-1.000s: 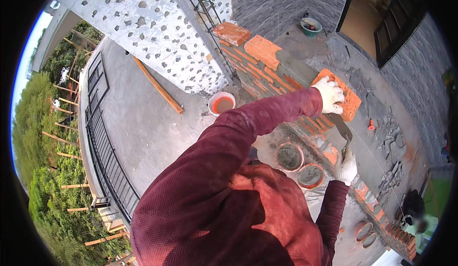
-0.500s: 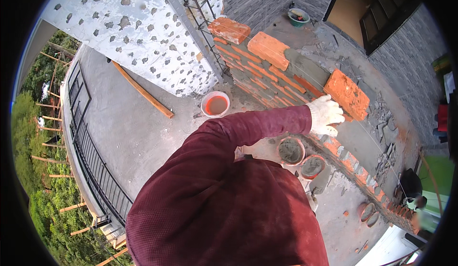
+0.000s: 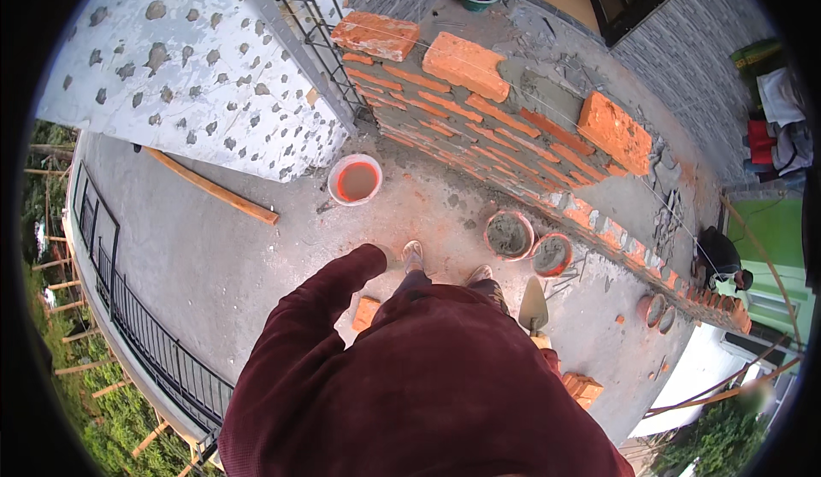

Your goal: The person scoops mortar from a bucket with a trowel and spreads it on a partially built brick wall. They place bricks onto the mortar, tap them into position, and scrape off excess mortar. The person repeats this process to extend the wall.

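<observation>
The brick wall (image 3: 479, 139) ran from the far left toward the right, its last stretch much lower. The worker's maroon torso (image 3: 453, 383) filled the near middle, both feet showing on the floor, and another person (image 3: 721, 253) was by the wall's far right end. Two mortar buckets (image 3: 487, 231) sat side by side at the wall's foot, with a white bucket (image 3: 330, 182) farther left. Three orange bricks lay along the wall top: a left brick (image 3: 376, 35), a middle brick (image 3: 466, 65) and, past a bed of grey mortar (image 3: 543, 92), the right brick (image 3: 614, 132), which nothing held. Half a second earlier a gloved left hand had been against its near side; now the left sleeve (image 3: 329, 285) hung well short of the wall. That suggested this brick could rest unsupported and the work on it had at least paused. The left hand did not show beyond its cuff, so I could not tell what its fingers did. At near right a trowel (image 3: 534, 306) pointed away from the torso; the right hand was too hidden to tell whether its fingers were clasped round the handle
</observation>
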Tool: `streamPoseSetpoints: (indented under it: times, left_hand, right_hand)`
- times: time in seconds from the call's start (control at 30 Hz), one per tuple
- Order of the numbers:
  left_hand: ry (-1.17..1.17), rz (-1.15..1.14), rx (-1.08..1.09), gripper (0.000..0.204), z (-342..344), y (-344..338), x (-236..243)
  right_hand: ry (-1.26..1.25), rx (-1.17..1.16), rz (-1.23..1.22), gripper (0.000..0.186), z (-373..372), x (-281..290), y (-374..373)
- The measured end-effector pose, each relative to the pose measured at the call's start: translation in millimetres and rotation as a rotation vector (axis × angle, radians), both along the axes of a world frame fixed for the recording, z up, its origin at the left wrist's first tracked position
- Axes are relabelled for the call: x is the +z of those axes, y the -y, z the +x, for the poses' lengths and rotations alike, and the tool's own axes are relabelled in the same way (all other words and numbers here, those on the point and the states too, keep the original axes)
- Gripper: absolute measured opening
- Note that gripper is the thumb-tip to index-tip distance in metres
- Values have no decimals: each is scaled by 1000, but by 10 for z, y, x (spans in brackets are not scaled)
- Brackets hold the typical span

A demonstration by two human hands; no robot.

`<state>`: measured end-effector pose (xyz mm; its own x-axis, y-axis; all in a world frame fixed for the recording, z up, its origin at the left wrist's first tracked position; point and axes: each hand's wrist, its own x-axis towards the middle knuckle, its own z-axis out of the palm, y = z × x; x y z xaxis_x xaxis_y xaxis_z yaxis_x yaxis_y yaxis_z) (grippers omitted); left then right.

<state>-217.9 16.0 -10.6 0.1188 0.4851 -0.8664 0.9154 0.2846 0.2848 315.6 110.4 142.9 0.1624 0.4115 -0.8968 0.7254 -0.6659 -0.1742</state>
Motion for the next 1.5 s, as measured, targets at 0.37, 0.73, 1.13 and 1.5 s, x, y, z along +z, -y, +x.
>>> streamPoseSetpoints:
  times: [0.37,0.73,1.13,1.5]
  left_hand:
    - [403,-335,386,112,1306,1104,-237]
    - [72,13,661,96,2408,905,-245]
    - [-12,118,701,52,2529,923,-574]
    - [47,131,667,48,2392,1069,-559]
  right_hand:
    - [51,486,164,32,102,-1124,-426]
    - [296,1005,142,32,167,-1855,-1583]
    - [292,1190,307,26,-261,-2594,-2419]
    - [589,1352,363,37,-697,-4091,-3019]
